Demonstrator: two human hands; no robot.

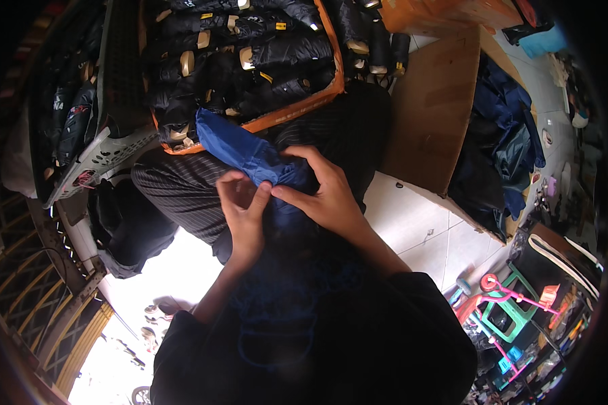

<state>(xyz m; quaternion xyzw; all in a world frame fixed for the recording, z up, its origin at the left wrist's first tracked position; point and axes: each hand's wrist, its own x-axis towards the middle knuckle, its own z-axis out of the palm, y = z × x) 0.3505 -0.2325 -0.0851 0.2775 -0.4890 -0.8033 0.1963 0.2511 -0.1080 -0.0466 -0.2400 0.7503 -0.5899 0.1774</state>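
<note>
A long blue nylon sleeve (233, 142) lies slantwise in front of me, its squared far end reaching the crate's near rim. My left hand (244, 214) pinches its near part, thumb up and fingertips curled. From the other side my right hand (327, 196) grips the same part, its thumb almost meeting the left one. Whether anything is inside the sleeve is hidden. Just beyond it stands an orange-rimmed crate (294, 108) packed with black folded umbrellas (287, 50) with tan handles.
At left, a grey perforated plastic basket (111, 152) holds more black umbrellas. To the right stands an open cardboard box (429, 111) of dark blue and black fabric (507, 135). A pink child's tricycle (513, 293) and a green stool (513, 314) are at lower right.
</note>
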